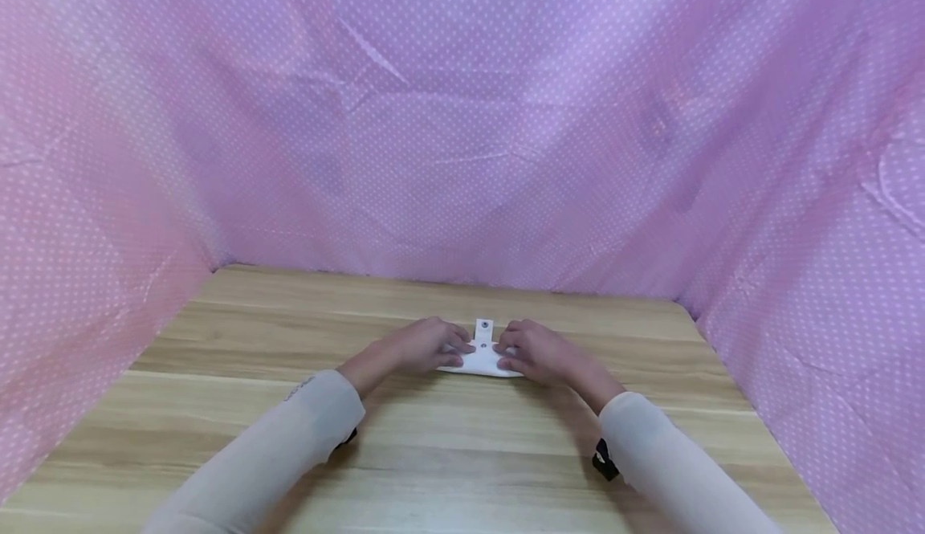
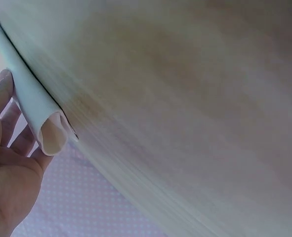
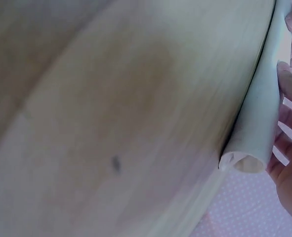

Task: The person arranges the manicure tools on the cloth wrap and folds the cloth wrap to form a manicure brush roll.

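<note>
A soft white roll with a snap strap [image 1: 480,364] lies across the wooden table in front of me. Its short strap [image 1: 483,330] points away from me, with one metal snap near the tip and another stud at its base. My left hand [image 1: 432,344] holds the roll's left part, the thumb on the near side and fingers on the far side. On the right part, my right hand [image 1: 542,351] grips in the same way. Hollow, curled ends of the roll [image 2: 37,98] show in both wrist views. The other fingers are partly hidden behind it.
The wood-grain table [image 1: 470,454] reaches to a pink-purple dotted cloth [image 1: 462,156] hanging at the back and on both sides. A black band [image 1: 605,462] shows beneath the right sleeve.
</note>
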`<move>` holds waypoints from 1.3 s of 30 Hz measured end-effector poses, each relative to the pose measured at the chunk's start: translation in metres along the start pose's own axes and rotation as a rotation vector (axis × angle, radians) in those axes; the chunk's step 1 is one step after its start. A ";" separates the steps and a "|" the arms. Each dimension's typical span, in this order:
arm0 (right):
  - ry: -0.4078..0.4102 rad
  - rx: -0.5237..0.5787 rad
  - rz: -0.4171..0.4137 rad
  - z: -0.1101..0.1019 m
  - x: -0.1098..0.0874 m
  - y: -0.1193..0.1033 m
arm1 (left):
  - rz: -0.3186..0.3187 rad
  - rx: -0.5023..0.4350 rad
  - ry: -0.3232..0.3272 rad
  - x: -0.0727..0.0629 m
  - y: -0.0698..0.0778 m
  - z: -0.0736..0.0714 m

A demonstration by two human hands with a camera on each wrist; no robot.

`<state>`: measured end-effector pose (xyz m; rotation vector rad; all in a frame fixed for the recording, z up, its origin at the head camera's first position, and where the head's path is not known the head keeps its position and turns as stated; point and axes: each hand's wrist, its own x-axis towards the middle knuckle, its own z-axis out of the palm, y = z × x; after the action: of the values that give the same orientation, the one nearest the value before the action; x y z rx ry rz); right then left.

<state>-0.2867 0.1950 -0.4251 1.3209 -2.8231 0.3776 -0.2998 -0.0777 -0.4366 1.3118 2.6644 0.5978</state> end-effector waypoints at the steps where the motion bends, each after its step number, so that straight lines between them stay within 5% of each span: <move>1: -0.001 0.002 0.005 0.000 0.000 0.000 | -0.001 -0.004 -0.002 0.000 0.000 0.000; 16: 0.009 0.292 0.132 -0.003 0.016 0.007 | -0.013 -0.009 0.005 -0.003 0.001 0.002; 27: 0.025 0.388 0.282 0.005 0.034 0.011 | -0.021 -0.040 0.014 -0.003 0.000 0.002; 39: 0.083 0.421 0.243 0.002 0.041 0.007 | -0.063 -0.042 -0.011 -0.003 0.001 0.001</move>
<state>-0.3178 0.1680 -0.4247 0.9665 -2.9411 1.0525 -0.2973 -0.0791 -0.4373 1.2122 2.6583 0.6330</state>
